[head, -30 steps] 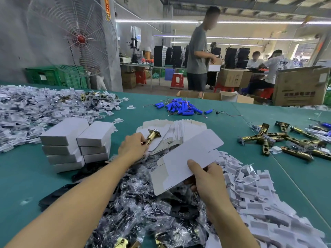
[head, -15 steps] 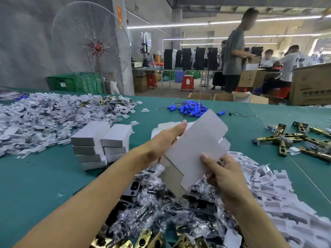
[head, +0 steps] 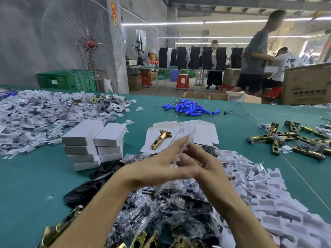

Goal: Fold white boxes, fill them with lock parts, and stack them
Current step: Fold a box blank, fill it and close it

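White flat cardboard box blank (head: 180, 151), blurred, is pressed between the left hand (head: 161, 169) and right hand (head: 202, 163) above the green tabletop (head: 26, 185).

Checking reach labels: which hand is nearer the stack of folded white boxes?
Left. The left hand sits just right of the stack of folded white boxes; the right hand lies farther right, beyond it.

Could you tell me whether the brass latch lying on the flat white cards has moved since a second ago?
Yes. A second ago the left hand held it; now the brass latch lies free on the flat white cards, right of the stacked white boxes.
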Demonstrator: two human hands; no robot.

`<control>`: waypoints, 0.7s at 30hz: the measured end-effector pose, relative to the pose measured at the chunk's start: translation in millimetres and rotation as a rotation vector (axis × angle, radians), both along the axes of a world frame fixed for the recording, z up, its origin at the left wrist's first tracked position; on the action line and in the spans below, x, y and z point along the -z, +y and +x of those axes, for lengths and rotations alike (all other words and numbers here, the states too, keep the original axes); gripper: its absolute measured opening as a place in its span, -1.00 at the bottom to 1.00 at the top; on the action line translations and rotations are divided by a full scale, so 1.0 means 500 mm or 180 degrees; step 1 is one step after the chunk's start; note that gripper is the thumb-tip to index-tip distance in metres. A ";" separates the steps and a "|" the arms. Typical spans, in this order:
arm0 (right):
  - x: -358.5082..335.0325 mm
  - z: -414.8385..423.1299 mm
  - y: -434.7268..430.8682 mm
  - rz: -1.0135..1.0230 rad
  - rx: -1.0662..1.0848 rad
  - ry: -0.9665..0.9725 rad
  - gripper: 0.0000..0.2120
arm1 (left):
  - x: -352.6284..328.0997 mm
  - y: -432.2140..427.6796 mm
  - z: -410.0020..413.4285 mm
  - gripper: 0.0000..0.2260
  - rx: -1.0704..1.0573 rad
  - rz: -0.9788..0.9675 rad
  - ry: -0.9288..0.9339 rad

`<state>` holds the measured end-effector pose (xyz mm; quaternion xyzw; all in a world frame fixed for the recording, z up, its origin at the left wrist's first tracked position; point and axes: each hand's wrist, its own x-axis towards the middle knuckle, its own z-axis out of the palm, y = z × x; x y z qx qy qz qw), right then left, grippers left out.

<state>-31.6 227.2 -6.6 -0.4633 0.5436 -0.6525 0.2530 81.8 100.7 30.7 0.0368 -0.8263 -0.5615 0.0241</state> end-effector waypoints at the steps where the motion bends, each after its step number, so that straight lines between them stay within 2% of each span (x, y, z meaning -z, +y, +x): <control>1: -0.007 0.005 0.000 0.0061 -0.0151 0.0054 -0.69 | 0.005 -0.005 0.004 -0.15 -0.0029 -0.0069 0.0058; 3: -0.017 0.014 -0.003 0.0169 -0.0391 0.0042 -0.60 | 0.010 -0.012 0.013 -0.02 -0.0077 -0.0172 0.0180; 6: -0.026 0.021 -0.004 0.0216 -0.0625 -0.0174 -0.49 | 0.004 -0.016 0.029 0.01 -0.0456 -0.0633 0.0398; 8: -0.035 0.026 -0.005 0.0092 -0.0729 -0.0345 -0.52 | 0.000 -0.010 0.030 0.11 -0.0957 -0.1121 0.0527; 10: -0.047 0.029 -0.002 -0.0099 -0.0701 -0.0861 -0.51 | -0.001 -0.009 0.029 0.18 -0.1514 -0.1953 0.0582; 11: -0.052 0.030 0.000 -0.0180 -0.0617 -0.0990 -0.49 | 0.002 -0.010 0.028 0.18 -0.1711 -0.2400 0.0575; 13: -0.060 0.035 0.004 -0.0233 -0.0341 -0.0756 -0.53 | 0.008 -0.015 0.025 0.18 -0.1901 -0.3060 0.0582; 15: -0.065 0.040 0.007 -0.0235 0.0089 -0.0578 -0.74 | 0.013 -0.018 0.020 0.21 -0.1953 -0.3436 0.0671; 16: -0.066 0.042 0.007 -0.0236 0.0350 -0.0579 -0.85 | 0.016 -0.019 0.017 0.22 -0.1965 -0.3542 0.0735; 17: -0.065 0.041 0.005 -0.0212 0.0607 -0.0588 -0.86 | 0.018 -0.019 0.014 0.22 -0.1974 -0.3595 0.0799; 21: -0.065 0.033 0.005 0.0012 0.0917 -0.0838 -0.73 | 0.020 -0.017 0.009 0.16 -0.1977 -0.3602 0.0866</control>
